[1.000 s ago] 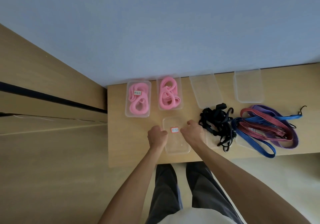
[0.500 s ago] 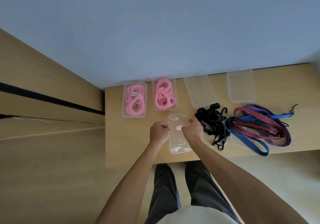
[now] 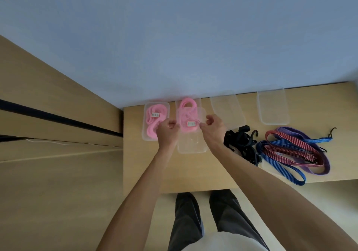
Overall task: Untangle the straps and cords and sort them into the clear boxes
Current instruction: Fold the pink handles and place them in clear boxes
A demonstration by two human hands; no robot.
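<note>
Both hands, left (image 3: 168,132) and right (image 3: 213,129), pinch what looks like a clear lid (image 3: 190,119) at frame centre, its long axis running up-frame over the pink-filled box (image 3: 198,102).

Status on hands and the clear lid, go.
Left hand and right hand each pinch a side of the labelled clear lid, held over the second pink-strap box. Black cords and striped cords unsorted.

Small white label (image 3: 191,123) on the clear plastic lid (image 3: 190,119): writing too blurry to read. Second clear box with pink straps (image 3: 187,105) partly hidden behind that lid. Fingertips of the left hand (image 3: 168,132) tucked out of sight. Light wooden worktop (image 3: 193,169) cut off at the right edge.
</note>
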